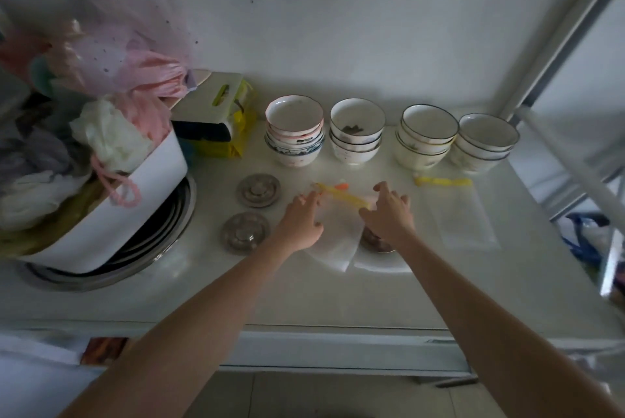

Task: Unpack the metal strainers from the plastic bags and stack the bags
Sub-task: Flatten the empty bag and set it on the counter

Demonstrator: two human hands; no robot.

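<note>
From the head camera, both bare arms reach out over the white countertop (338, 296). The left hand (301, 221) pinches the near end of the yellow zip strip (345, 198) on a clear plastic bag (334, 245), thumb and forefinger closed on it, the other fingers loose. The right hand (389, 214) hovers over the strip's other end with fingers spread and curled; whether it actually grips the plastic is hard to tell from here. Just beneath the right wrist, a round metal strainer (375, 243) peeks out, seemingly at the bag's lower edge. Left of the left hand, two more round metal strainers lie bare on the counter, one farther (258, 190), one nearer (246, 237), close to each other. Right of the right hand, an empty flat clear bag with a yellow strip (463, 214) lies flat. Beyond both hands, four stacks of white ceramic bowls (392, 137) line the wall. Far left, a white bin stuffed with crumpled bags (101, 201) sits on a metal basin.
</note>
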